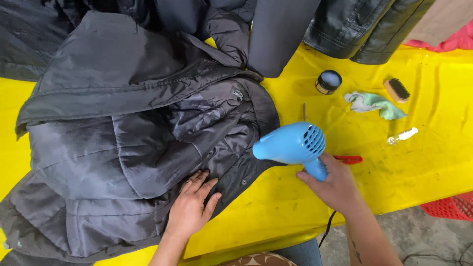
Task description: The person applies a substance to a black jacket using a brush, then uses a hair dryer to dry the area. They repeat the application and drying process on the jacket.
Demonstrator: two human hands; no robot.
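fingers: your left hand is flat, fingers spread and pressing on the jacket, gripping nothing. Your right hand is wrapped tight round the hair dryer's handle.
jacket: dark quilted padded coat, opened out over the left half of the table, lining up. Your left palm sits on its lower edge near the snaps.
table cover: yellow sheet, scuffed and stained, under everything.
hair dryer: blue, nozzle aimed left at the jacket lining, just off the fabric. Black cord drops off the table's near edge.
cloth: pale green rag, crumpled, right of the dryer.
brush: small wooden, dark bristles, beside the cloth.
tin: round, dark, near the brush, well apart from your hands.
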